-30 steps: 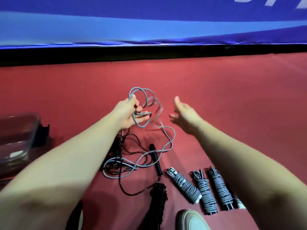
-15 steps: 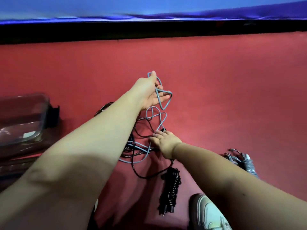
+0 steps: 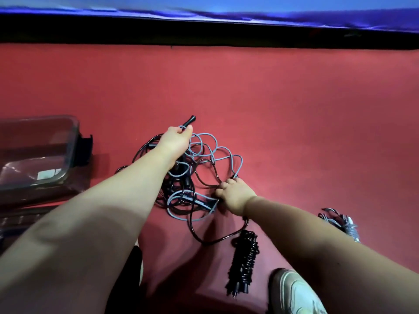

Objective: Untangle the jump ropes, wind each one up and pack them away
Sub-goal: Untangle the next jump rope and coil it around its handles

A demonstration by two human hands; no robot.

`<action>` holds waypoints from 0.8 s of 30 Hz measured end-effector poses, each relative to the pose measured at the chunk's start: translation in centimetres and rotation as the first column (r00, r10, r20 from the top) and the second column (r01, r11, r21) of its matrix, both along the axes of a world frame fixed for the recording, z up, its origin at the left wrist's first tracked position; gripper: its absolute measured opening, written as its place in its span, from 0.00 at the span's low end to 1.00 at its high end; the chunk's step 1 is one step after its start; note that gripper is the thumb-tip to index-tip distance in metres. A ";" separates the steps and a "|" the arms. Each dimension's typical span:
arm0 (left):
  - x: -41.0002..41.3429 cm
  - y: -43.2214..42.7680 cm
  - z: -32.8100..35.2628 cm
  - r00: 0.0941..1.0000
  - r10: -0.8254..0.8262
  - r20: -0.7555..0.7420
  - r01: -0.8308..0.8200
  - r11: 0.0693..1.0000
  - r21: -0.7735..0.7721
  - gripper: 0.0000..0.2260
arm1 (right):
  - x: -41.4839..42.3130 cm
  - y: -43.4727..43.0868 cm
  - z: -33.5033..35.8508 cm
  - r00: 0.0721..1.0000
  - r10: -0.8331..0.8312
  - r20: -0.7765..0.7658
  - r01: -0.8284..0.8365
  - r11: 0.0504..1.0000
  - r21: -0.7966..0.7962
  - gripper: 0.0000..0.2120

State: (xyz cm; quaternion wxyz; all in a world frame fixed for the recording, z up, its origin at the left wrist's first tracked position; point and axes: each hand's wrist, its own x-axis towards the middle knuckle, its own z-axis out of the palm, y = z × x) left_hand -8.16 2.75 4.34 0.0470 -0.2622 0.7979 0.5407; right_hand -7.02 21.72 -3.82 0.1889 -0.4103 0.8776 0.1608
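A tangle of grey-blue rope (image 3: 205, 152) and black rope (image 3: 197, 225) lies on the red floor. My left hand (image 3: 174, 139) pinches grey-blue loops at the far side of the tangle, next to a black handle (image 3: 188, 121) that points away. My right hand (image 3: 234, 193) is down on the near right side of the tangle, fingers curled round rope there. A wound black rope bundle (image 3: 243, 257) lies near my shoe. A wound grey bundle (image 3: 342, 223) shows past my right forearm, partly hidden.
A clear plastic container (image 3: 34, 152) with a black latch stands at the left on the floor. A blue padded wall with a black base (image 3: 204, 30) runs across the back. My white shoe (image 3: 294, 293) is at the bottom edge.
My left hand has come down from holding the grey-blue loops high to the tangle's far side. My right hand has stayed at the tangle's near right side. The view has shifted, hiding most wound bundles.
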 end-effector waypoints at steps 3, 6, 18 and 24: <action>0.4 -0.2 1.0 0.999 -0.037 -0.029 0.035 0.997 -0.067 0.11 | -2.2 0.3 4.4 0.999 0.024 0.032 -0.022 0.998 -0.060 0.17; 0.4 -0.1 2.2 0.992 -0.111 -0.059 0.102 0.985 -0.140 0.13 | -4.0 0.7 9.1 0.999 0.030 -0.021 -0.033 0.990 -0.138 0.16; 1.3 2.8 5.0 0.774 -0.629 -0.073 0.580 0.751 -0.316 0.06 | -5.8 3.0 18.2 0.949 -0.054 0.310 0.270 0.646 -0.714 0.09; 1.5 3.2 5.5 0.646 -0.746 0.163 0.727 0.536 -0.429 0.09 | -5.9 6.5 15.2 0.838 -0.252 0.485 0.434 0.846 -0.309 0.14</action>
